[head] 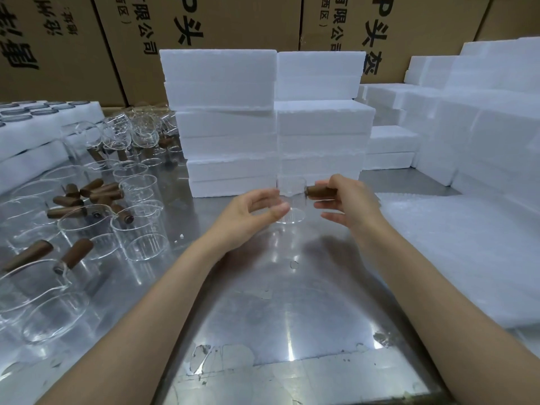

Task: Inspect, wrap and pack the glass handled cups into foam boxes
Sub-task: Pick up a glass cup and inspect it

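A clear glass cup (293,200) with a brown wooden handle (320,191) is held above the steel table (280,302), in front of two stacks of white foam boxes (271,121). My right hand (347,200) grips the handle between thumb and fingers. My left hand (254,210) curls round the cup's glass body from the left, thumb and fingers on it. The cup is upright and lifted off the table.
Several glass cups with wooden handles (96,229) and loose handles (87,194) crowd the left of the table. Foam trays (35,127) lie at far left. A pile of white foam wrap sheets (455,252) covers the right, more foam boxes (467,112) and cardboard cartons (204,24) behind.
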